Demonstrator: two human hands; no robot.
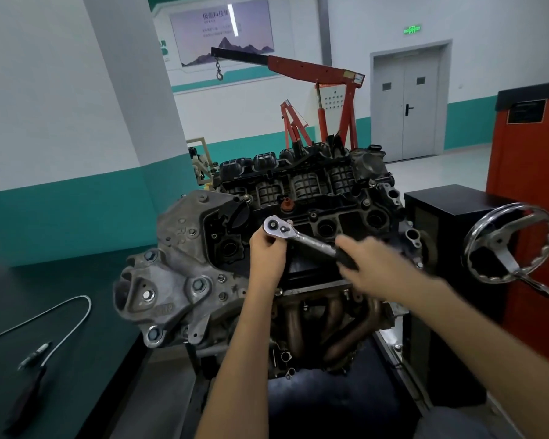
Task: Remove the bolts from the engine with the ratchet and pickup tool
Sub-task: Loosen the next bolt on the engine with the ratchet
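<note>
The ratchet (305,239) lay slanted across the top of the engine (184,248) — the left hand (267,248) had its grip curled round the ratchet's head, and the right hand (374,267), blurred, had its grip wrapped round the black handle. Left of the engine, the flexible pickup tool (35,354) lay loose on the dark bench (29,280).

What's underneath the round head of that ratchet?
The dark top of the engine lies below the ratchet head. The head and the left hand gripping it hide any socket or bolt beneath. The right hand holds the handle.
</note>
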